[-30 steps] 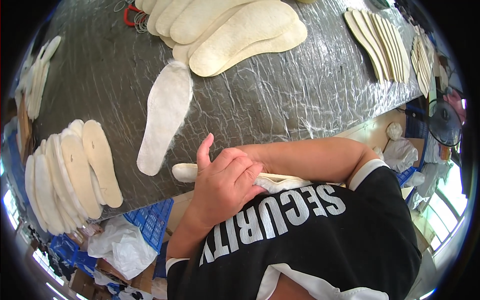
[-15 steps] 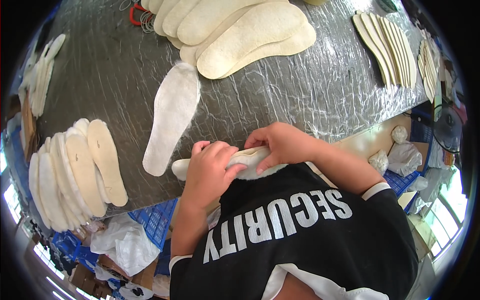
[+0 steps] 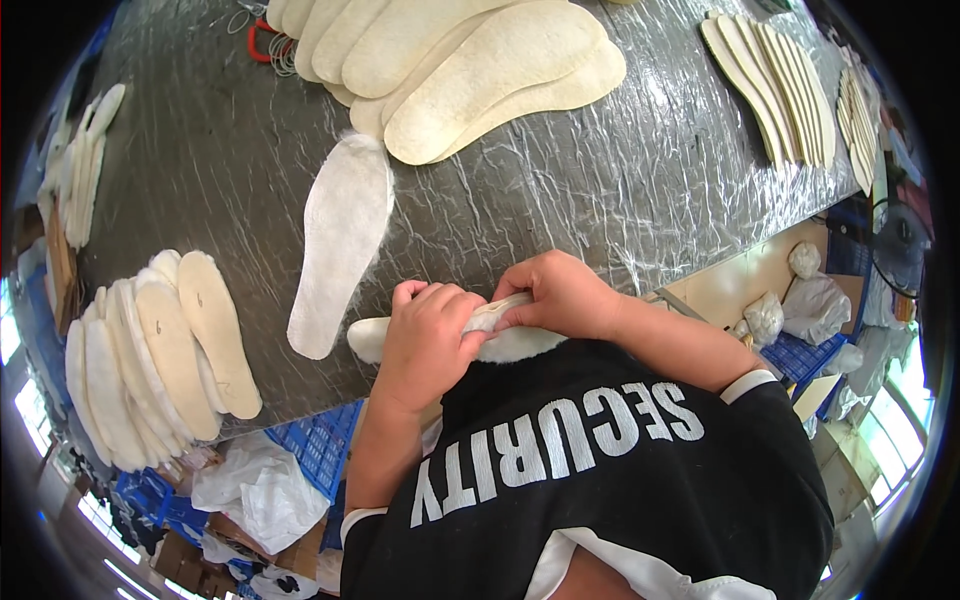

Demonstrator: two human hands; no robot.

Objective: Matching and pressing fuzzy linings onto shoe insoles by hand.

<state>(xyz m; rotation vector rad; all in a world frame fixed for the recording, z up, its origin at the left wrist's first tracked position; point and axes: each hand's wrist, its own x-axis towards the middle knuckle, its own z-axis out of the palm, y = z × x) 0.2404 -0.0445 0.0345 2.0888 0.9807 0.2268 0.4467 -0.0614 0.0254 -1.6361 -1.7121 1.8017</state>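
Note:
At the table's near edge, against my black shirt, I hold a fluffy white insole on its side. My left hand is wrapped round its middle, and the insole's rounded end sticks out to the left. My right hand pinches its upper edge, where a cream layer shows beside the white pile; the fingertips of both hands nearly meet. Beyond my left hand a single white insole lies flat on the table. Farther off is a fanned pile of cream insoles.
A row of fluffy insoles stands at the table's left near edge. More cream insoles lie at the far right. A red-handled tool sits at the far left. Below the table are a blue crate and white plastic bags.
My right hand's fingers and thumb have closed more tightly on the insole's upper edge, nearer my left hand. The whole view has shifted slightly; the other insoles stay in place.

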